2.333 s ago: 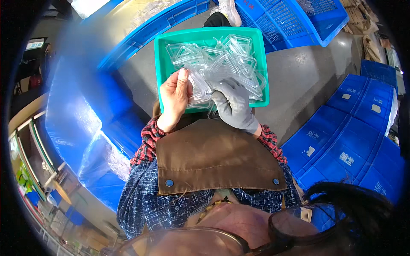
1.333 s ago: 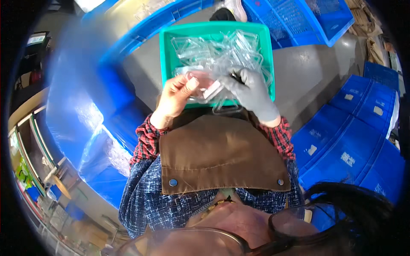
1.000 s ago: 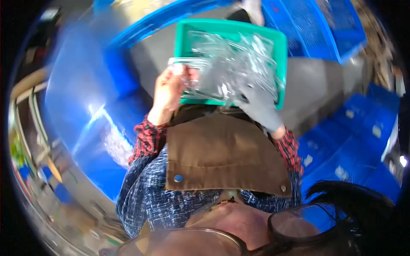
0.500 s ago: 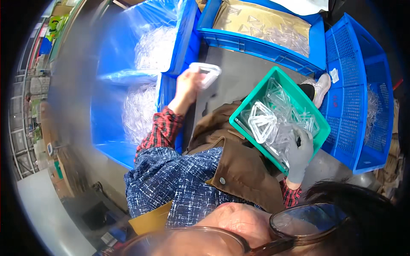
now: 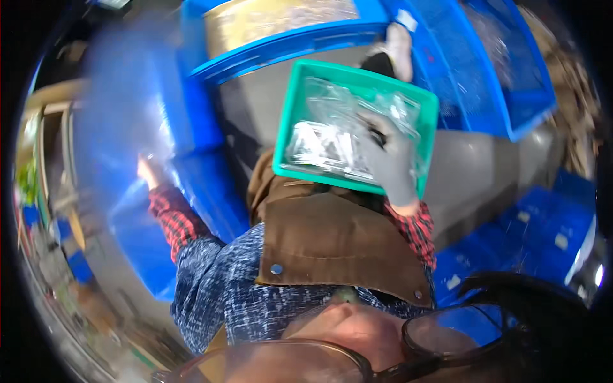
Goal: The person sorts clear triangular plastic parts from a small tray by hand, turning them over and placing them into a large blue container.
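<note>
Clear packets [image 5: 332,143] fill green tray [image 5: 284,137]; gloved right hand [image 5: 393,156] inside.

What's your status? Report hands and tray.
Left hand out at blue bin, grip blurred. Gloved right hand in green tray, on clear plastic pieces. Nothing blocking.

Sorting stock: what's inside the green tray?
Clear plastic pieces fill the green tray; the gloved right hand covers some, and the tray's bottom is hidden.
</note>
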A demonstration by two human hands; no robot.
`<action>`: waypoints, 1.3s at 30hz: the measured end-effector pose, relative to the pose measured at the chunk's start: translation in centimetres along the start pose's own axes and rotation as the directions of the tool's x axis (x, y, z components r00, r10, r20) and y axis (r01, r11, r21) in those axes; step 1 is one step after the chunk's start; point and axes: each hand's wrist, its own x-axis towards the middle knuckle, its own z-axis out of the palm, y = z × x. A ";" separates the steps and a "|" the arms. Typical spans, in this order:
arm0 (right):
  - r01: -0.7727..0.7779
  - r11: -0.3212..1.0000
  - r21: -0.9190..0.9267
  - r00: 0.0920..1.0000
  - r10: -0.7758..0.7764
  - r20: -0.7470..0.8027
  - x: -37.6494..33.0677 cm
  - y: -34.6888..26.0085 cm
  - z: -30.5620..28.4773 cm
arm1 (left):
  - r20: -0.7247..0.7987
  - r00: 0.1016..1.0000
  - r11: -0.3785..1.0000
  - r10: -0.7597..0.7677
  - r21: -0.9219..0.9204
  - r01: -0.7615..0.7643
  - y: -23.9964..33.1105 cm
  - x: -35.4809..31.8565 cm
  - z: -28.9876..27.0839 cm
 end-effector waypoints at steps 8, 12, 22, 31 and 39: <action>0.324 0.926 -0.193 0.946 -0.320 0.053 0.0 -0.7 -0.8 | 0.826 0.563 0.999 -0.020 -0.007 0.046 10.9 -26.7 21.3; 0.374 0.901 -0.219 0.927 -0.358 0.112 -0.7 -1.2 -1.5 | 0.973 -0.010 0.900 -0.229 0.216 0.378 11.9 -34.2 24.4; 0.230 0.972 -0.055 0.972 -0.233 -0.038 -3.7 -0.9 -2.4 | 0.931 0.198 0.846 -0.306 0.171 0.505 13.1 -38.9 23.2; 0.348 0.866 -0.359 0.893 -0.423 -0.154 -3.9 0.8 -1.1 | 0.899 0.077 0.742 -0.430 0.304 0.598 13.5 -40.2 22.5; 0.328 0.775 -0.541 0.874 -0.466 -0.137 -3.9 0.0 -1.2 | 0.916 0.013 0.726 -0.400 0.308 0.615 13.6 -39.9 22.6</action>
